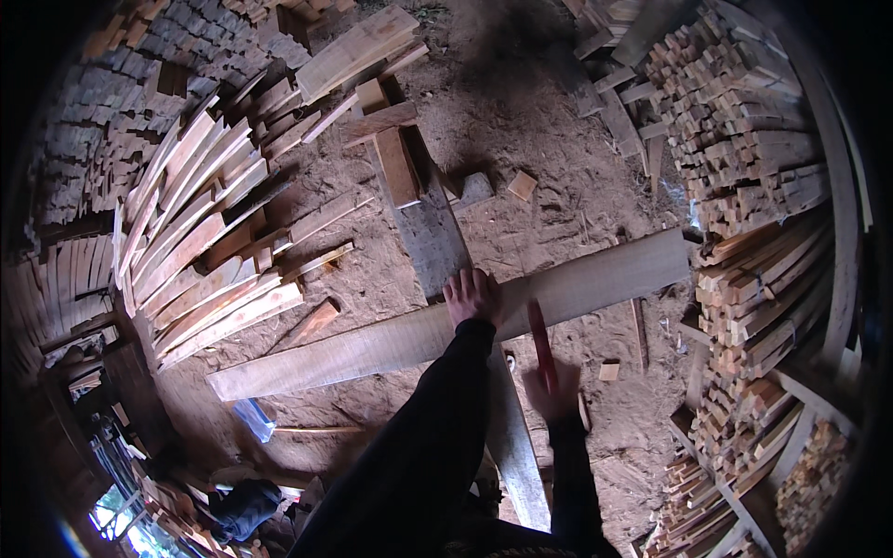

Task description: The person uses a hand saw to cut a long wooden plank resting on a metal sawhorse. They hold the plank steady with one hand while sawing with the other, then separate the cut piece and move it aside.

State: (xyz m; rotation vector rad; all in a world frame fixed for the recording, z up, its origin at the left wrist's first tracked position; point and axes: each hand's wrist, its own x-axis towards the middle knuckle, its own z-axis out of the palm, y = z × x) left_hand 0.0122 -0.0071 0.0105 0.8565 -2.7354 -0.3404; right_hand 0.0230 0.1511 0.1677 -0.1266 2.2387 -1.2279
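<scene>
A long pale plank lies crosswise over a narrower grey board that runs away from me beneath it. My left hand presses down on the plank at the crossing, its fingers spread at the far edge. Just to its right, my right hand is closed round a long, narrow red tool. The tool's tip reaches over the near edge of the plank. Motion blurs this hand and the tool, so the tool's exact kind is unclear.
Fanned wooden slabs are heaped on the left. Stacked wood sticks line the right. Short wood blocks rest on the grey board's far end. A small square offcut and a blue plastic piece lie on the dirt floor.
</scene>
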